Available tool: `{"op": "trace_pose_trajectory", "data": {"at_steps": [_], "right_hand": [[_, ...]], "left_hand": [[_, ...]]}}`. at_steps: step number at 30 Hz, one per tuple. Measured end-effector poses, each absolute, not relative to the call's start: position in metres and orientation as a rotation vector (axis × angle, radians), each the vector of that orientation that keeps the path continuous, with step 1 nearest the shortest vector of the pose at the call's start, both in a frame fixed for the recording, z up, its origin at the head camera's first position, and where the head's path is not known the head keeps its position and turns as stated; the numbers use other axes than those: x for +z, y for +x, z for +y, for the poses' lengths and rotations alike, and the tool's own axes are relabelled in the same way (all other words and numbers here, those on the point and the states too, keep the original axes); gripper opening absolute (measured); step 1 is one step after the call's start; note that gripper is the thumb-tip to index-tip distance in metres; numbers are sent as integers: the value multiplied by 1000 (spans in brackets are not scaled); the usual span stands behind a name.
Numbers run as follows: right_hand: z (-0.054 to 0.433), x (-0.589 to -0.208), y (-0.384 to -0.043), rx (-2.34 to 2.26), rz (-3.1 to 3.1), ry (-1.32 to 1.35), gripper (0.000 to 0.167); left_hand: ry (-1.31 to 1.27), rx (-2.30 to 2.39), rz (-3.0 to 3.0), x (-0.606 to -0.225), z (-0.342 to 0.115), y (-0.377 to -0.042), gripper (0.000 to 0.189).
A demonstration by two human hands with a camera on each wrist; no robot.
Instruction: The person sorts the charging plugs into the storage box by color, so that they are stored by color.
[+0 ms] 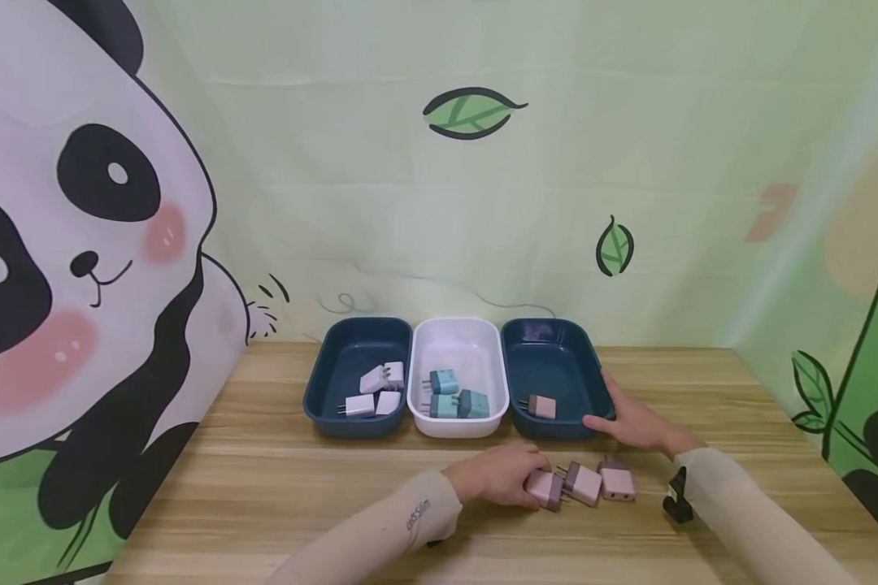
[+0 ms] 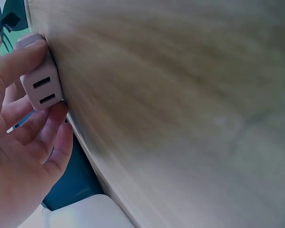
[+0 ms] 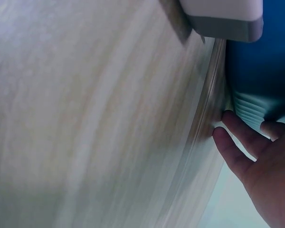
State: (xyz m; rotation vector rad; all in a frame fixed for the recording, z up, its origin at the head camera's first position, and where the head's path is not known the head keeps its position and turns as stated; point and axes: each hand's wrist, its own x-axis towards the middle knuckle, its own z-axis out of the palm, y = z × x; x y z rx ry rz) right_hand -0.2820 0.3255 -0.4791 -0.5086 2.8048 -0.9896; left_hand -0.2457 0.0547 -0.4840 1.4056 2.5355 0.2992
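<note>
My left hand (image 1: pixel 501 474) pinches a pink USB wall charger (image 1: pixel 545 489) with a brown prong end, low over the wooden table. In the left wrist view, the thumb lies across this charger (image 2: pixel 43 85), whose two USB slots show. Just right of it on the table are two more pink chargers, a tilted one (image 1: pixel 584 484) and one standing slot side forward (image 1: pixel 618 481). My right hand (image 1: pixel 636 418) rests against the right side and front corner of the right dark blue tray (image 1: pixel 556 370), its fingers nearly straight. One pink charger (image 1: pixel 541 407) lies in that tray.
A white tray (image 1: pixel 457 341) holds several teal chargers (image 1: pixel 443 381) in the middle. The left dark blue tray (image 1: pixel 358 341) holds several white chargers (image 1: pixel 360 405). Behind the trays hangs a printed green backdrop (image 1: pixel 322 179), with a thin cord (image 1: pixel 475 292) along it.
</note>
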Motion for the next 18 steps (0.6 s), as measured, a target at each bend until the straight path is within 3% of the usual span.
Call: {"op": "trace_pose_trajectory", "data": {"at_steps": [18], "right_hand": [[325,-478,-281,-982,2812,-507,96]], "left_hand": [[1413,407,2508,-479,40,-246,40]]}}
